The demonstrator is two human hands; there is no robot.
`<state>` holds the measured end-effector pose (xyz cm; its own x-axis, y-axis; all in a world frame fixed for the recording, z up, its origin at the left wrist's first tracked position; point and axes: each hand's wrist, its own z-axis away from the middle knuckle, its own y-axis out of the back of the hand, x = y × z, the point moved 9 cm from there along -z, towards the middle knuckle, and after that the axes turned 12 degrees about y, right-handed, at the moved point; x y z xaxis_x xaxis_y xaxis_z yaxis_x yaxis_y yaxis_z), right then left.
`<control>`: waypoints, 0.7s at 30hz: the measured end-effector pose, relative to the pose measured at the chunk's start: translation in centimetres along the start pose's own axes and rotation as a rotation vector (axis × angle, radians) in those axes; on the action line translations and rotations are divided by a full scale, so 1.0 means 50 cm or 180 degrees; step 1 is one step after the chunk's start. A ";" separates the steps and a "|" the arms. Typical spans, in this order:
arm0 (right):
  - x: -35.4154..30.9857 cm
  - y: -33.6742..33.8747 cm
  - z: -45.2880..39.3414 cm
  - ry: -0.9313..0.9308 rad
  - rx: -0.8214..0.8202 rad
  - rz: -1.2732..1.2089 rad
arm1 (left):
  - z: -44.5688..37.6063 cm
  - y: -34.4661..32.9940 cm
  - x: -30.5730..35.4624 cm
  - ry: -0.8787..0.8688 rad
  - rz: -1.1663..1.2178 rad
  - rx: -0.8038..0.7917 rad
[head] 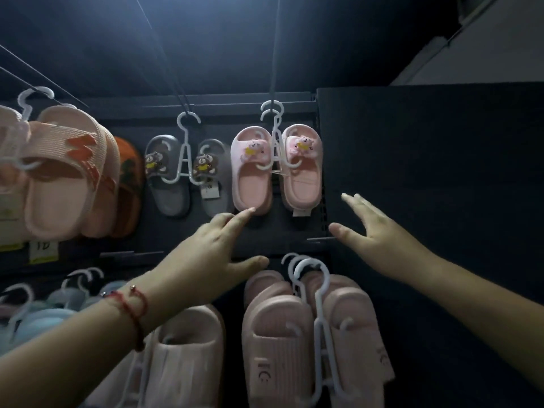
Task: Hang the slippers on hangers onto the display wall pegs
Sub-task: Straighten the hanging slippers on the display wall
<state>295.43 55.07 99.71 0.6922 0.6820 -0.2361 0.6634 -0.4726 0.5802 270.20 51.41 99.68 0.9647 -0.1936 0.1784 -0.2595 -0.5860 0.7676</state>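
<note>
hands first: the left hand [219, 248] reaches up and forward with fingers spread and nothing in it, its index fingertip touching or all but touching the toe end of the left slipper of the small pink pair of rubber slippers with bear charms [275, 169]. the right hand [372, 228] is likewise open and empty, fingers splayed, raised just right of the same pair and in front of the plain dark wall panel [426, 172]; it touches no slipper

the pink bear pair lies above and between the two hands, closer to the left one. its long axis runs straight up and down: the white plastic hanger [273, 136] hooks over a thin dark peg [275, 69] at the top, and the slippers hang toe-down below it. two hooks seem stacked on that peg, so a second pair may sit behind; hard to tell in the dim light

further left on the same row hangs a small grey pair of bear slippers on a white hanger [184, 172], then a large peach pair with orange bolts [67, 169]. below the hands hangs a big pale pink ribbed pair on a white hanger [312, 334]

judging from this, the pink pair is already hung and the hands are free to steady it or move off for another pair
</note>
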 end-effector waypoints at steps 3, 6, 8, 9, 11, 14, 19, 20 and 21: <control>0.004 -0.023 0.080 -0.0274 -0.0228 0.0041 | 0.057 -0.031 -0.024 -0.0008 -0.0147 -0.0182; 0.001 -0.045 0.140 -0.0511 -0.0444 0.0061 | 0.105 -0.057 -0.039 -0.0205 -0.0153 -0.0242; -0.010 -0.057 0.178 -0.0581 -0.0547 0.0165 | 0.143 -0.066 -0.036 -0.0489 -0.0286 -0.0039; -0.019 -0.064 0.197 -0.0594 -0.0596 0.0223 | 0.164 -0.069 -0.031 -0.0637 -0.0392 0.0100; -0.041 -0.081 0.235 -0.0599 -0.0712 0.0332 | 0.203 -0.083 -0.022 -0.0770 -0.0545 0.0152; -0.068 -0.105 0.285 -0.0620 -0.0945 0.0471 | 0.242 -0.113 -0.013 -0.0819 -0.0592 0.0029; -0.092 -0.106 0.329 -0.0608 -0.0992 0.0464 | 0.263 -0.145 0.014 -0.0805 -0.0718 -0.0197; -0.092 -0.104 0.334 -0.0599 -0.0966 0.0461 | 0.262 -0.147 0.021 -0.0814 -0.0709 -0.0160; -0.089 -0.103 0.338 -0.0601 -0.0959 0.0459 | 0.262 -0.149 0.027 -0.0847 -0.0741 -0.0086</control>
<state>293.74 45.05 84.60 0.8311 0.4925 -0.2584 0.4617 -0.3518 0.8143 272.87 45.19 86.12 0.9517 -0.2575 -0.1672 -0.0293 -0.6182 0.7855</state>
